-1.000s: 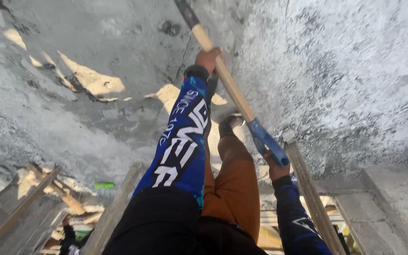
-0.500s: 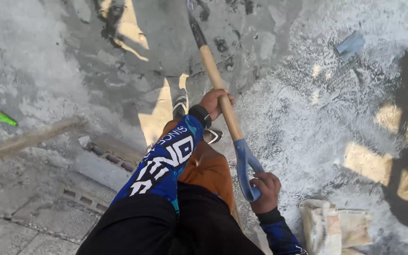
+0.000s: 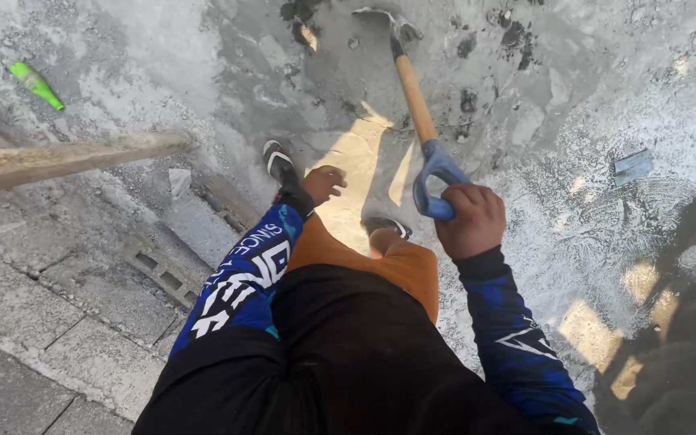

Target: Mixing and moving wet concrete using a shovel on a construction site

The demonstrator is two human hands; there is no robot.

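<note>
A shovel [image 3: 414, 95] with a wooden shaft and a blue D-shaped grip stands tilted, its blade down in wet grey cement [image 3: 477, 56] at the top of the view. My right hand [image 3: 470, 217] is closed around the blue grip. My left hand [image 3: 323, 184] hangs free to the left of the shaft, fingers loosely curled, holding nothing. Both arms wear blue printed sleeves. My feet in dark sandals [image 3: 281, 164] stand at the edge of the cement.
A long wooden plank [image 3: 66, 159] lies across the left. A green bottle [image 3: 35, 84] lies at the upper left. Grey concrete blocks [image 3: 50, 298] cover the ground at lower left. A small flat blue-grey scrap [image 3: 631, 167] rests on the right.
My left hand has let go of the shovel shaft and dropped to the side. The shovel has swung forward, with its blade now in the cement. The view has shifted.
</note>
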